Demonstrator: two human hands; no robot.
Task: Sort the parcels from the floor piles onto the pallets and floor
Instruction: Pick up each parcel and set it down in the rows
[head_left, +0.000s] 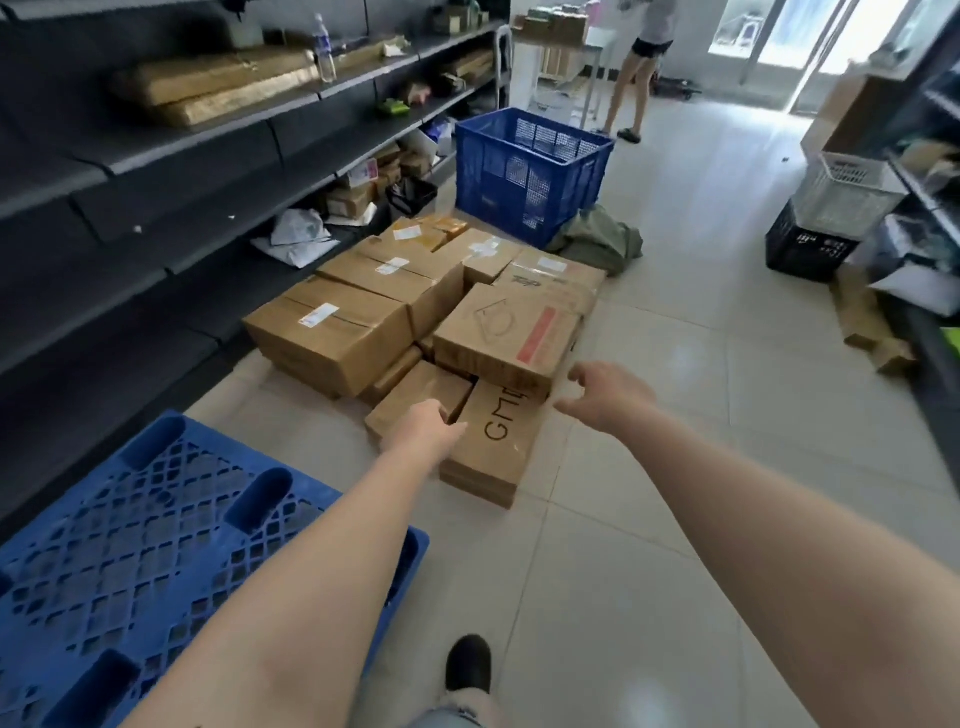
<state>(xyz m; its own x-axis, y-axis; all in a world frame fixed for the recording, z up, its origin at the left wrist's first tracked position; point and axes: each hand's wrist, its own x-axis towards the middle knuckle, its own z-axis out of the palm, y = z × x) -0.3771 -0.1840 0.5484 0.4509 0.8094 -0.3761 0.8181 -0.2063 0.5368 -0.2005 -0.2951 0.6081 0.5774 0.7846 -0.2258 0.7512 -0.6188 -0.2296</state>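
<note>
Parcels piled on floor along the shelving, blue pallet at near left. My left hand touches the marked box, fingers hidden, grip unclear. Right hand hovers spread beside it, holding nothing.

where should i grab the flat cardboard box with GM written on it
Grip the flat cardboard box marked GM by its two long side edges, a hand on each. Its far end is tucked under the red-striped cardboard box, so slide it toward you first.
</note>
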